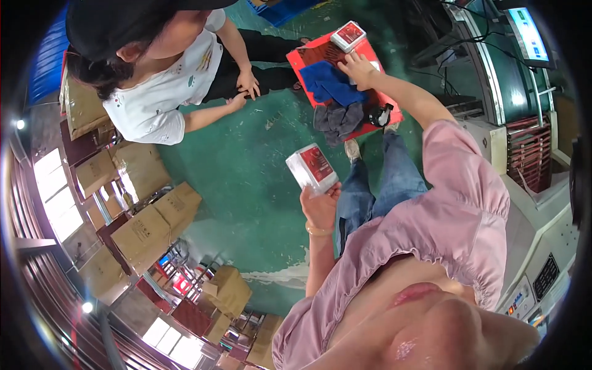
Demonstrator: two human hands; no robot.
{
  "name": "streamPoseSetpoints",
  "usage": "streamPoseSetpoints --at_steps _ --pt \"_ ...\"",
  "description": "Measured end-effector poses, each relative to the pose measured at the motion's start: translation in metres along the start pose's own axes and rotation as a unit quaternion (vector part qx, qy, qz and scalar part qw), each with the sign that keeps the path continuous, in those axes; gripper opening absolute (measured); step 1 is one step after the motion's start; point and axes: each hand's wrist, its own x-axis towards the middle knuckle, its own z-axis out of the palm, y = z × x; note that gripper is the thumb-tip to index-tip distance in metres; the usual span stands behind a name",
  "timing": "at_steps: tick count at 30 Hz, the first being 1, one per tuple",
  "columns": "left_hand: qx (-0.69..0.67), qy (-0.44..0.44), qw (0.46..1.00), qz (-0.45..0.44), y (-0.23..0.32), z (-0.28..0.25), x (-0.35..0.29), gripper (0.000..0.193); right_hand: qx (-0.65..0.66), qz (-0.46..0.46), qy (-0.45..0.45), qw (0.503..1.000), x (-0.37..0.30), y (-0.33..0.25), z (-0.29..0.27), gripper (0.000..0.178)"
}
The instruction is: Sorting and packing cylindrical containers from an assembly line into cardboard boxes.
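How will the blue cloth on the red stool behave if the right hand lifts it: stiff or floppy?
Probably floppy: the blue cloth lies rumpled over the red stool, beside a grey cloth. Likely light, and not apt to slide, since it drapes rather than sits flat. The right hand rests at its edge.

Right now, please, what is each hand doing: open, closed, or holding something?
Left hand: closed on a white and red packet, held up.
Right hand: open, fingers on the blue cloth, holding nothing.

Red-and-white wrapped packet (312,168) held tilted, second packet (348,36) (seemingly identical) on red stool (388,102)
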Motion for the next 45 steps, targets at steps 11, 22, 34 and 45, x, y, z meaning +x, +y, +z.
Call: streamPoseSetpoints --at_steps 11,22,34,45 --pt "0.064 -0.178 0.979 -0.073 0.016 0.082 0.057 0.052 0.916 0.211 0.249 0.233 -0.217 0.030 -0.041 0.051" --pt "0.203 -0.383 0.876 -0.212 -0.041 0.127 0.052 0.051 0.818 0.268 0.500 0.097 -0.371 -0.066 -0.029 0.050" --pt "0.316 -0.333 0.854 -0.243 -0.056 0.040 -0.003 0.050 0.598 0.582 0.546 0.080 -0.448 -0.019 0.045 0.058" --pt "0.338 -0.314 0.850 -0.255 -0.084 0.010 -0.011 0.049 0.605 0.521 0.601 0.031 -0.436 0.004 0.073 0.054"
